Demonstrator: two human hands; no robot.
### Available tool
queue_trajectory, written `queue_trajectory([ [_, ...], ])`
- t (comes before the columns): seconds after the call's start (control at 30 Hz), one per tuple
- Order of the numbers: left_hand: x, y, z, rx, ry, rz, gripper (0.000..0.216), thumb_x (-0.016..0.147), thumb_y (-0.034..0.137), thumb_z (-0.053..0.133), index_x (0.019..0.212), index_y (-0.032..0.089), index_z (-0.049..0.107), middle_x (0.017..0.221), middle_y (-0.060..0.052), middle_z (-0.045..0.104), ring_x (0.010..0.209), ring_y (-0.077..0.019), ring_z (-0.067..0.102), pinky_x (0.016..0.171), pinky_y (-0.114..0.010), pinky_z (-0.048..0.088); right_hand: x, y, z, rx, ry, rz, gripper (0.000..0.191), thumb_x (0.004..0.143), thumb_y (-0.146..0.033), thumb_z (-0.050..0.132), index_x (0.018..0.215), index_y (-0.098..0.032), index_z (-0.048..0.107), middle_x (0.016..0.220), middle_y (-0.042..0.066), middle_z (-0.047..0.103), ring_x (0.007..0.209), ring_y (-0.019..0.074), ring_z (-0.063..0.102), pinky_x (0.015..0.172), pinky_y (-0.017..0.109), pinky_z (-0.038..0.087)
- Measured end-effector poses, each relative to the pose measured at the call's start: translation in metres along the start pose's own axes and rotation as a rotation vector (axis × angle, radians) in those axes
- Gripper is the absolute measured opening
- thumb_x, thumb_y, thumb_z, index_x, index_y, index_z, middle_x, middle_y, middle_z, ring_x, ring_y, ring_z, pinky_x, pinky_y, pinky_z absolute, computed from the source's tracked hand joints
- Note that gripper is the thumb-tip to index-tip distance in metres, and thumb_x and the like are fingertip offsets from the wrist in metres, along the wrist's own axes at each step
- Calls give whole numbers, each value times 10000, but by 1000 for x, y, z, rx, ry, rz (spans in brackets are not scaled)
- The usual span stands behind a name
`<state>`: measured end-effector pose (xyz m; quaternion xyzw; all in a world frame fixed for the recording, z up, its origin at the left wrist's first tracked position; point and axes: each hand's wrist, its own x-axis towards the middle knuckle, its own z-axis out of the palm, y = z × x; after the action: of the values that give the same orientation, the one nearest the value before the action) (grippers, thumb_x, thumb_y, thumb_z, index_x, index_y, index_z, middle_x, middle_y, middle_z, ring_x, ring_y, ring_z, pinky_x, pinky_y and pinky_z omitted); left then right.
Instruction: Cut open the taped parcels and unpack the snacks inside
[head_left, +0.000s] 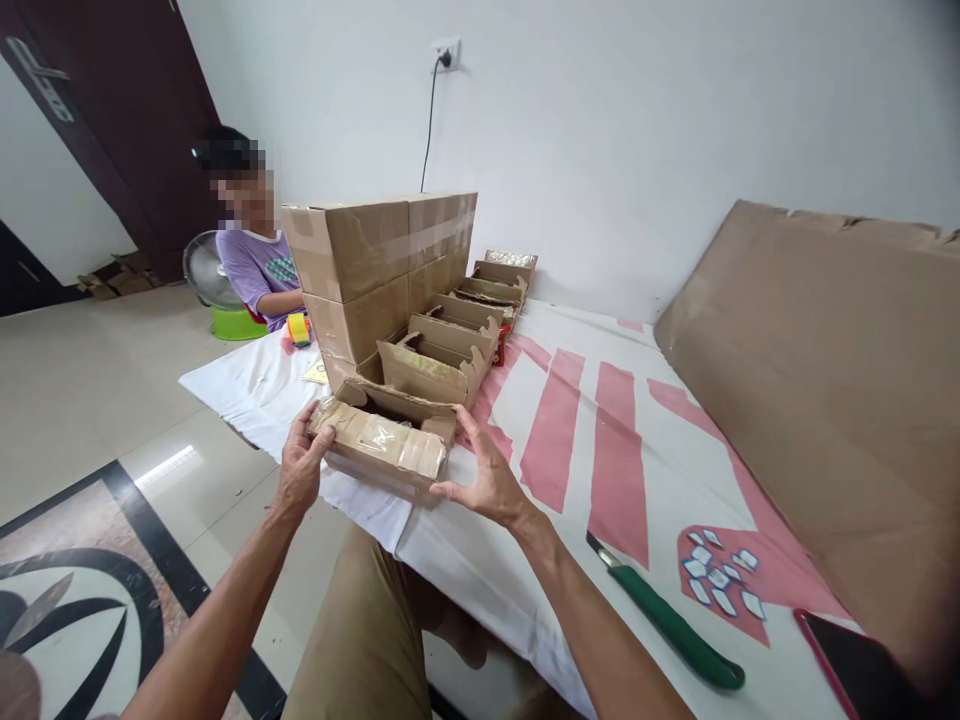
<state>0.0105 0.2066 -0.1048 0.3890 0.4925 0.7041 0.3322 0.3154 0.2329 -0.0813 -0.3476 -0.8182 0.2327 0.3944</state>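
Observation:
A small open-topped cardboard box (379, 440), its front flap covered with clear tape, sits at the near edge of the cloth-covered table. My left hand (301, 462) grips its left end, thumb on the taped flap. At the right end, my right hand (486, 475) holds the box with its thumb low on the front and its fingers by the upper corner. Behind it stretches a row of similar open cardboard boxes (431, 372). Closed, taped cartons (371, 250) are stacked just left of that row.
A green-handled knife (675, 625), scattered white pieces (720, 575) and a red-edged phone (855, 665) lie at the right. Leaning there is a large cardboard sheet (817, 370). Yellow tape (298, 330) is near a seated person (251, 265). A fan (206, 268) stands behind.

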Motion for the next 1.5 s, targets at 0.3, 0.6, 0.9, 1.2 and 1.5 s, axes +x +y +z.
queue_trajectory([
  [0.3, 34, -21, 17, -41, 5, -51, 693, 756, 478, 814, 1352, 213, 580, 1307, -95, 696, 1308, -283, 604, 1135, -356, 453, 25, 21, 5, -9, -63, 97, 1168, 744, -584, 853, 1659, -228, 219, 1669, 208, 369, 1544, 352, 364, 1227, 556, 371],
  [0.6, -24, -27, 33, 117, 192, -139, 695, 891, 543, 684, 1472, 257, 433, 1660, -148, 352, 1524, -313, 386, 1213, -400, 379, 12, 26, 21, 29, 44, 120, 1168, 763, -689, 790, 1655, -189, 227, 1687, 225, 321, 1565, 364, 310, 1257, 577, 310],
  [0.9, -68, -66, 62, 284, 51, -78, 996, 767, 486, 811, 1585, 248, 296, 1638, -192, 330, 1515, -356, 371, 1177, -516, 416, -28, 60, 35, 205, 291, 332, 796, 907, -672, 616, 1564, -255, 451, 1545, 162, 550, 1400, 339, 550, 1032, 508, 544],
  [1.2, -58, -64, 67, 242, 37, -31, 995, 769, 473, 827, 1593, 249, 315, 1635, -179, 353, 1501, -345, 404, 1152, -471, 476, -47, 95, 59, 207, 465, 445, 559, 873, -535, 630, 1294, -168, 664, 1190, 167, 745, 1070, 295, 711, 903, 460, 587],
  [1.5, -57, -66, 74, 257, 59, -41, 967, 785, 493, 816, 1591, 250, 340, 1643, -172, 358, 1516, -342, 390, 1180, -498, 449, -52, 100, 62, 222, 510, 445, 427, 838, -382, 647, 1218, -198, 704, 1101, 121, 775, 978, 258, 726, 845, 408, 599],
])
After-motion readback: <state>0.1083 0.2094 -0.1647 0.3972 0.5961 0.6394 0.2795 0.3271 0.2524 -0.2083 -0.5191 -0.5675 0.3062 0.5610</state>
